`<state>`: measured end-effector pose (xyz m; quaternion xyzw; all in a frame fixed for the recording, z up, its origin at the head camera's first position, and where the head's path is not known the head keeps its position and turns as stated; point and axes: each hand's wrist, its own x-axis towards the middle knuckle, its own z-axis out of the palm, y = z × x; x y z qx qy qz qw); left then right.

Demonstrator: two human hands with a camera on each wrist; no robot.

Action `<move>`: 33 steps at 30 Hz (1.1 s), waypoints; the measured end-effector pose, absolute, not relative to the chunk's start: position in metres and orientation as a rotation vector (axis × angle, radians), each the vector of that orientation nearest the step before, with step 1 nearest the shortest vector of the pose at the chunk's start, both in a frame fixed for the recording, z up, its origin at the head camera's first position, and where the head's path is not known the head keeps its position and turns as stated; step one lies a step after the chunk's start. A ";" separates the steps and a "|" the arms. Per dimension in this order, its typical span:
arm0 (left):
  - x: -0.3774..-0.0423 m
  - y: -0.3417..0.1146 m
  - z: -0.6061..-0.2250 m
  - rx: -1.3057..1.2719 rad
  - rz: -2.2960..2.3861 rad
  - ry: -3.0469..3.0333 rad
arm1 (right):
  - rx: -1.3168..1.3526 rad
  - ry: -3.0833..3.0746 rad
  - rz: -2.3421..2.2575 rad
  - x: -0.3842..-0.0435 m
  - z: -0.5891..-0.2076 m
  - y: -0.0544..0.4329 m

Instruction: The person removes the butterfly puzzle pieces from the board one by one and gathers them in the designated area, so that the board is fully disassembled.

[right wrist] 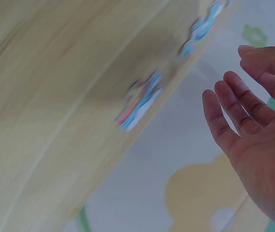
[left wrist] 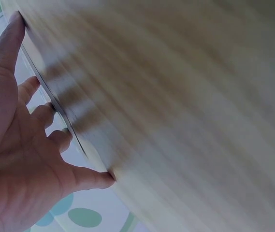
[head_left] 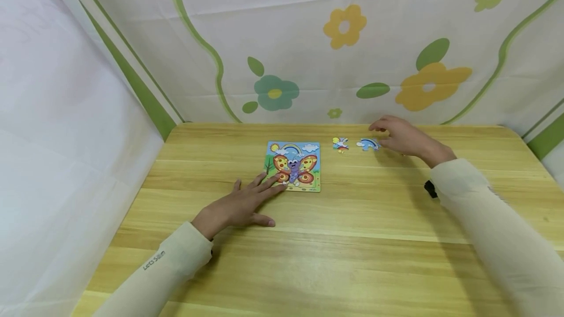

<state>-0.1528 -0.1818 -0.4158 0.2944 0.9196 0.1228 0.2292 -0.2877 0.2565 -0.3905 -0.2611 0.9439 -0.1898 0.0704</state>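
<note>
A square butterfly puzzle board (head_left: 293,166) lies flat on the wooden table. The fingertips of my left hand (head_left: 240,205) rest on its lower left corner, fingers spread. In the left wrist view the left hand (left wrist: 26,140) shows the board's thin edge beneath its fingers, with the thumb out on the table. My right hand (head_left: 403,137) hovers over the table's far side, fingers loosely bent and nothing between them. Beside its fingertips lies a rainbow puzzle piece (head_left: 367,144); a second colourful puzzle piece (head_left: 340,145) is farther left. A blurred red-and-blue puzzle piece (right wrist: 139,101) appears beside the right hand (right wrist: 258,116).
The wooden table (head_left: 335,248) ends at the back against a white curtain (head_left: 299,28) printed with flowers and leaves. Another white curtain (head_left: 66,136) hangs along the left side. A small black object (head_left: 431,189) shows at the right cuff.
</note>
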 end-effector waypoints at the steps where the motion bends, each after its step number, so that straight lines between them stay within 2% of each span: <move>1: -0.153 -0.182 -0.416 0.812 0.337 2.531 | -0.786 2.836 -0.577 -0.288 -0.390 0.252; 33: -0.155 -0.180 -0.414 0.806 0.330 2.527 | -1.031 2.647 -0.743 -0.287 -0.389 0.114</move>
